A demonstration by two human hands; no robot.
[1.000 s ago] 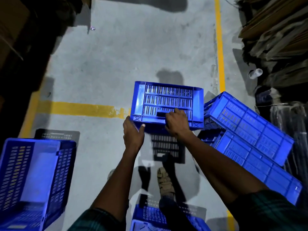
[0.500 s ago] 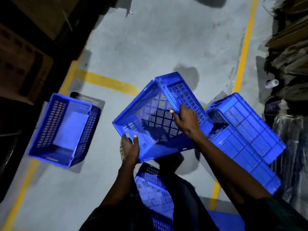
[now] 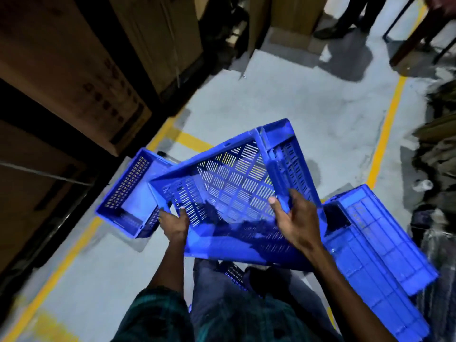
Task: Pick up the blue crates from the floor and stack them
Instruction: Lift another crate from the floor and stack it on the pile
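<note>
I hold a blue slotted crate [image 3: 237, 183] in the air, tilted, its open side turned toward me. My left hand [image 3: 174, 223] grips its near left rim. My right hand [image 3: 297, 220] grips its right wall. An upright blue crate [image 3: 128, 193] stands on the floor to the left, partly behind the held one. To the right, two overturned blue crates [image 3: 375, 238] lie on the floor against each other. Part of another blue crate [image 3: 233, 274] shows between my legs.
Large cardboard boxes [image 3: 74, 65] on dark racking fill the left side. Yellow floor lines [image 3: 385, 129] border the grey concrete aisle. Piled cardboard and wrapped goods [image 3: 439, 144] sit at the right. Another person's legs [image 3: 350, 16] and furniture legs stand at the far end.
The crate has come up off the floor and turned so its open side faces me. It has swung left toward the upright crate. My view has lifted and rotated.
</note>
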